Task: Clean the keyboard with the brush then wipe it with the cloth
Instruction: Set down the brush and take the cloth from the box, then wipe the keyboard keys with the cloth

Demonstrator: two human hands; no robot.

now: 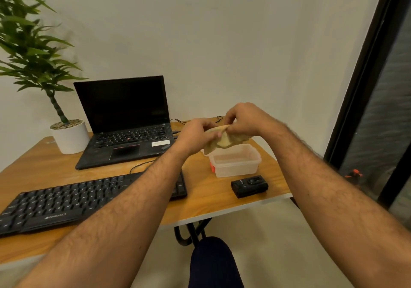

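Both my left hand [196, 132] and right hand [243, 118] pinch a soft, crumpled beige cloth [223, 142] above a translucent rectangular plastic tub [235, 161]. My left forearm crosses the flat black keyboard [66, 203] on the wooden tabletop [211, 203], near a small black boxy device [249, 186].

The wall [222, 43] behind is plain and off-white, evenly lit by a soft warm light; at the right stands a tall window [387, 114] with a black frame and dark glass; the floor [278, 243] is pale beige; the table [211, 201] has a wooden top with a light edge and black metal legs [189, 232] under it; a green plant [29, 43] in a white pot [71, 136] stands on its left far corner.
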